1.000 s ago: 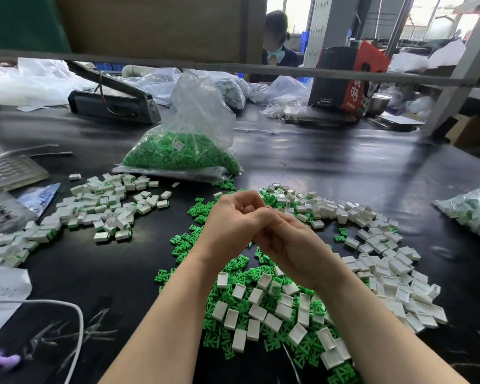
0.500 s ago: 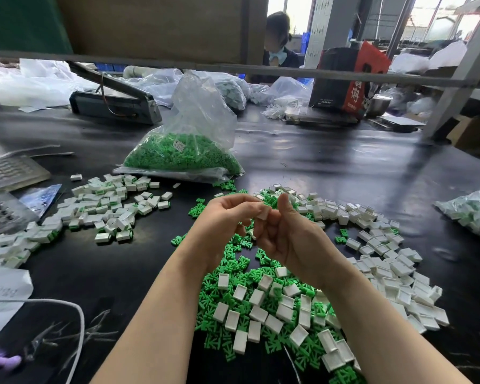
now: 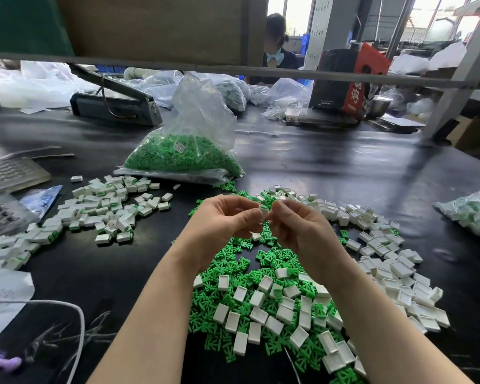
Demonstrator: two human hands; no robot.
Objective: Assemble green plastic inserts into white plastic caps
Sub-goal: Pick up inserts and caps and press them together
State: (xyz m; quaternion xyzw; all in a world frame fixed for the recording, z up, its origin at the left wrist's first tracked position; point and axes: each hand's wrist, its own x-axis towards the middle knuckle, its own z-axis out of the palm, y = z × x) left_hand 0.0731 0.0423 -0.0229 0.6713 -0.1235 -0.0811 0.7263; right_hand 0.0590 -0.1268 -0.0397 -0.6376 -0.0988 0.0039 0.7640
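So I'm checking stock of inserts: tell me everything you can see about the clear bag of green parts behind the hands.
The clear plastic bag lies on the dark table, beyond both hands and touched by neither. Its lower half bulges with small green inserts; its crinkled upper half stands up, loose and empty. A small white label shows among the inserts. A few loose green inserts lie by its right corner.

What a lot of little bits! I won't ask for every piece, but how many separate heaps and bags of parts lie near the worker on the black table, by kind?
Heap of finished caps: 1
Heap of loose green inserts: 1
Heap of empty white caps: 1
Bag of green inserts: 1
Bag of mixed parts, right edge: 1
Total: 5
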